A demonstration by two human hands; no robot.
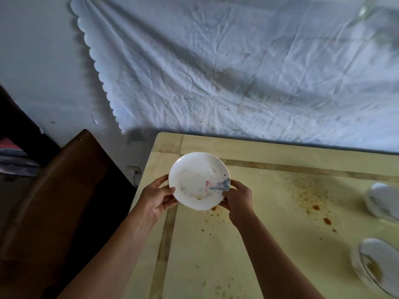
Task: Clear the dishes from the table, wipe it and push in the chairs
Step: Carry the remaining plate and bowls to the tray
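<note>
Single head view, forward and down, close over table (269, 244) corner.

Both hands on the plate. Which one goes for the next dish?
Right hand, probably: the two other dishes sit on its side of the table; the left hand can hold the plate.

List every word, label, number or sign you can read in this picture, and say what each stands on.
No readable text anywhere.
White plate, held by the left hand and right hand: a blue and red mark, not lettering.
Stacked items at far left: too dark and blurred to read.
</note>
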